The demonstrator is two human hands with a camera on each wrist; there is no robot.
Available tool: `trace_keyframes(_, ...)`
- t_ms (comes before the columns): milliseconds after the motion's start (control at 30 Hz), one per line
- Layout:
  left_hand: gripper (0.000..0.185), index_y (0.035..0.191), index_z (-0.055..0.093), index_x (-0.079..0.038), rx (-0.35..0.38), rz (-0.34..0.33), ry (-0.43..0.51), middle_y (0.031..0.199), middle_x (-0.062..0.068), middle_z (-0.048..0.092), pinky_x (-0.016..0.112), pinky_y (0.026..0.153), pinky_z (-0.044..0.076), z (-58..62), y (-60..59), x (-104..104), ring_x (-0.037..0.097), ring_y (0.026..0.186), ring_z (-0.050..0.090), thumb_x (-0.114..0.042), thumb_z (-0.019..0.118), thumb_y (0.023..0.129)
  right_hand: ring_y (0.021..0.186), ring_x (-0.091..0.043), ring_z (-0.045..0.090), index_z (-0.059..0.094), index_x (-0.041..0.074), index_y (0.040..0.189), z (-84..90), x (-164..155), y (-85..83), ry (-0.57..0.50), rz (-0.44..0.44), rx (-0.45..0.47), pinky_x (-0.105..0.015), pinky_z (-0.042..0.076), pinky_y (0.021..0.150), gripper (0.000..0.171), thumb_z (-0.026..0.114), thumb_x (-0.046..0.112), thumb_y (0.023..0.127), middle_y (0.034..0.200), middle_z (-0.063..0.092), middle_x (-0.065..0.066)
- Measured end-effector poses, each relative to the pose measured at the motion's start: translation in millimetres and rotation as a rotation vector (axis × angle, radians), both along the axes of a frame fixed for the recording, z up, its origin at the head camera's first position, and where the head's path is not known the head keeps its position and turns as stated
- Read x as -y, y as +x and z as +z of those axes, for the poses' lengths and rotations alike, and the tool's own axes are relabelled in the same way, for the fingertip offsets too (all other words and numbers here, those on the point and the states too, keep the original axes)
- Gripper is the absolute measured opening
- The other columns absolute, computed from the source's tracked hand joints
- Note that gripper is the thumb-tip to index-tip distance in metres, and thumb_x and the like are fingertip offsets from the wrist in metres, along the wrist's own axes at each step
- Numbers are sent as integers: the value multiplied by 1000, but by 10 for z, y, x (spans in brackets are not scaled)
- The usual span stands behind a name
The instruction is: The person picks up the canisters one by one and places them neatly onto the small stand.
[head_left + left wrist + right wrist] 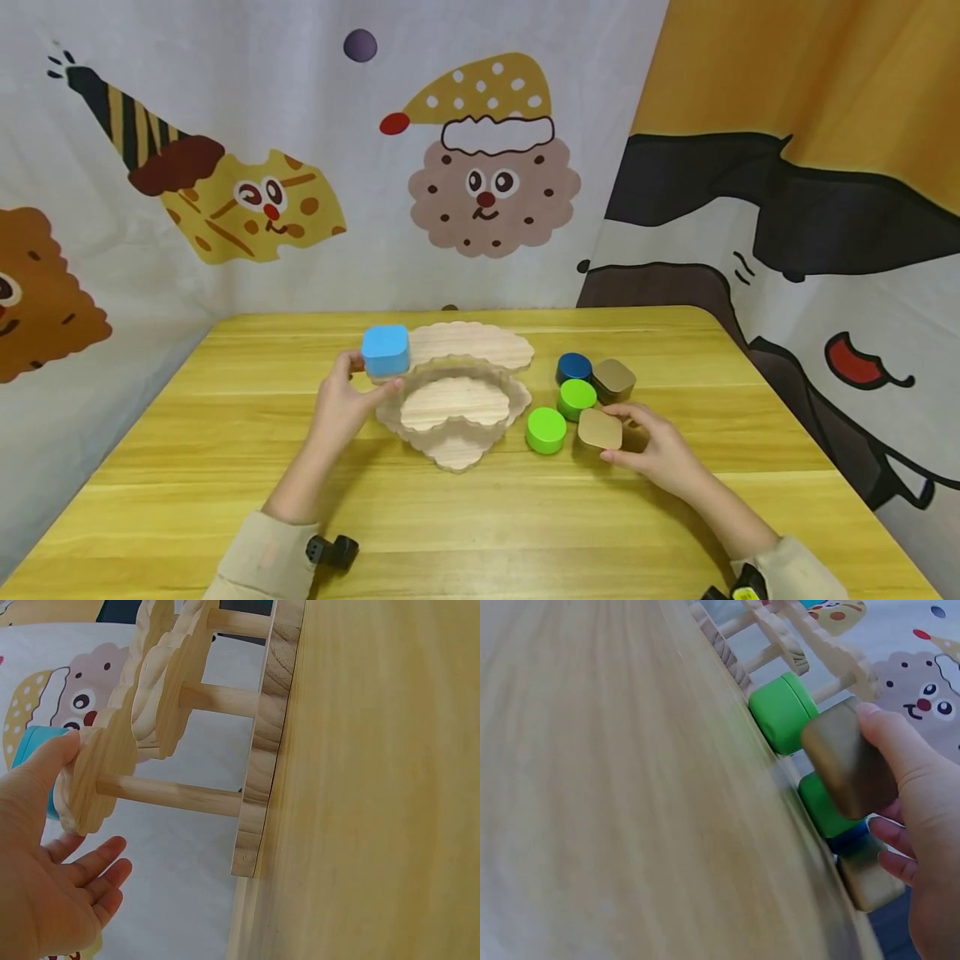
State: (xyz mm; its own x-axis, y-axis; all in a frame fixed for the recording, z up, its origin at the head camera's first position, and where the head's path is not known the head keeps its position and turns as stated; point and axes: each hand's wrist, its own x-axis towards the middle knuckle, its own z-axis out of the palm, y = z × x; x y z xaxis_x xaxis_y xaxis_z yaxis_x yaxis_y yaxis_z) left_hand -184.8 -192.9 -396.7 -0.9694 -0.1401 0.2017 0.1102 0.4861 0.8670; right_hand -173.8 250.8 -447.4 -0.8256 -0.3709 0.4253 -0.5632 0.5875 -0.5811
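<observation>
My left hand (347,406) pinches a light blue rounded-square box (386,350) at the left end of the wooden stand's long upper shelf (472,343). In the left wrist view, the thumb lies by the shelf edge and the other fingers are spread below. My right hand (660,447) grips a gold rounded-square box (600,430) between thumb and fingers, tilted in the right wrist view and held off the table. Close to it stand two round green tins (546,431), a round dark blue tin (573,369) and a second gold box (613,381).
The scalloped wooden stand has a smaller, lower shelf (454,403) in front, a base (457,450) on the table and round pegs (172,796) between the levels. Behind the wooden table (480,533) hangs a curtain (300,100) with cartoon prints.
</observation>
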Motion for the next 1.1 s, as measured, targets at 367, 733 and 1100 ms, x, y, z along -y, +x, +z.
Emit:
trace_keyframes(367, 73, 124, 44, 1, -2, -4, 2, 120, 18, 52, 54, 94, 35, -14, 4, 4, 37, 115, 46, -42, 79, 77, 99, -11, 52, 60, 12, 123, 205, 103, 50, -9, -30, -2, -48, 44, 80, 61, 88, 20, 69, 111, 60, 5)
trace_keyframes(733, 74, 125, 44, 1, 3, -5, 6, 121, 18, 52, 54, 97, 34, -32, 2, 4, 36, 117, 45, -43, 79, 77, 98, -13, 54, 61, 9, 121, 402, 393, 9, -53, 2, -32, -28, 45, 84, 58, 87, 15, 69, 113, 62, 0)
trace_keyframes(1100, 73, 125, 44, 1, 8, -2, 3, 120, 18, 52, 53, 95, 35, -15, -1, 5, 37, 116, 45, -40, 79, 78, 101, -16, 53, 59, 10, 124, 633, 680, -89, -135, 50, 37, -34, 50, 82, 59, 85, 20, 73, 117, 60, -1)
